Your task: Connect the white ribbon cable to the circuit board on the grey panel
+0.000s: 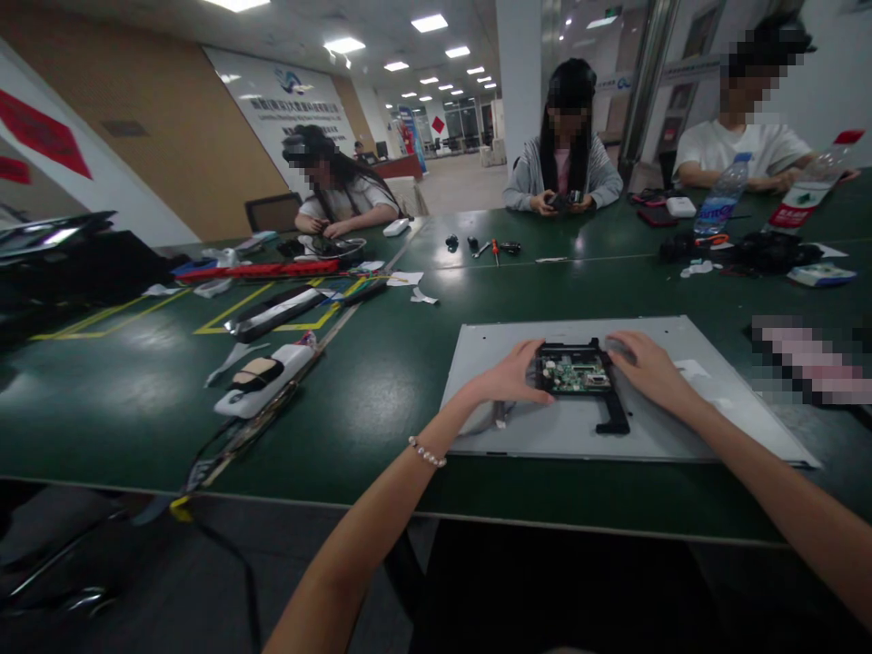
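A green circuit board [574, 373] sits in a black plastic bracket [617, 413], which lies on a flat light-grey panel [470, 363]. My left hand [512, 374] is closed on the bracket's left side, thumb towards me and fingers at the far corner. On the opposite side, my right hand [640, 365] grips the bracket's right edge with bent fingers; part of its thumb is hidden. One leg of the bracket reaches towards me below the board. Beside my left wrist, a greyish strip [500, 415] rests on the panel.
Left on the green table [381, 400] lie a white power strip [265, 380] with cables and a black-and-silver piece [272, 311]. Small tools, including an orange-handled screwdriver [496, 250], lie beyond the panel. Bottles [722, 195] stand at right. Three people sit around the table.
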A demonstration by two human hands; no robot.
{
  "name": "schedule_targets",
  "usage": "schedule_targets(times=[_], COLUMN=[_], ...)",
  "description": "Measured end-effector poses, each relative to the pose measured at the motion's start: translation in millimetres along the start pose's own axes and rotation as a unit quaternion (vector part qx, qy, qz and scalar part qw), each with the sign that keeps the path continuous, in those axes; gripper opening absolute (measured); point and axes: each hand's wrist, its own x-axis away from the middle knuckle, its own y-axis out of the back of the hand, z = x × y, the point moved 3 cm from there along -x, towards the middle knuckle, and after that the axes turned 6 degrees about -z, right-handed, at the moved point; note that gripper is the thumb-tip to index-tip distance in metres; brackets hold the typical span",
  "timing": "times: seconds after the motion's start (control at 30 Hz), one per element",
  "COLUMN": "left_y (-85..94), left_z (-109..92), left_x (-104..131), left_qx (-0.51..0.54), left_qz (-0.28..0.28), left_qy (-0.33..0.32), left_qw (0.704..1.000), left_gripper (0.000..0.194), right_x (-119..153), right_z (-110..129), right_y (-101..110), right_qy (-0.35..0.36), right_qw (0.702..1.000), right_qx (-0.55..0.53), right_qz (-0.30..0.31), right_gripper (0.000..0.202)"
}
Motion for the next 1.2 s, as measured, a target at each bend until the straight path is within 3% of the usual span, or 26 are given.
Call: schedule_targets(times=[0.1,0.17,0.27,0.4,0.53,0.77,1.0,1.2], left_y=[35.9,72.1,124.6,164.5,176.6,189.6,196.2,190.9], left_z=[26.9,58.3,110.5,162.6,188.8,213.3,210.4,199.6], left_x=[-3.9,-7.0,-7.2,-1.5,-3.0,-19.0,-20.6,-6.4], left_qx=[-0.059,-0.118,-0.227,-0.312,-0.344,-0.386,-0.454,-0.469], left_qz=[-0.018,-0.098,-0.218,-0.270,-0.272,-0.218,-0.217,-0.224], left_qy=[0.021,0.069,0.149,0.255,0.299,0.352,0.353,0.355], left_qw=[0.998,0.986,0.937,0.875,0.847,0.825,0.789,0.777], left_gripper=[0.098,0.080,0.063,0.053,0.049,0.036,0.033,0.039], right_x=[5.7,7.5,7.8,7.9,8.8,8.3,7.6,7.7], right_z=[-1.4,0.9,5.5,9.0,10.3,10.5,11.8,13.5], right_y=[-5.3,-6.8,-6.3,-6.3,-7.9,-9.8,-9.6,-7.4], right_qy=[0.011,0.015,0.011,-0.002,-0.013,-0.009,-0.014,-0.023], right_qw=[0.999,0.999,0.998,0.998,0.997,0.997,0.996,0.997], right_qx=[0.032,0.044,0.052,0.051,0.058,0.062,0.065,0.054], right_qz=[0.015,0.027,0.037,0.046,0.042,0.039,0.052,0.051], right_gripper=[0.042,0.044,0.045,0.048,0.052,0.052,0.052,0.056])
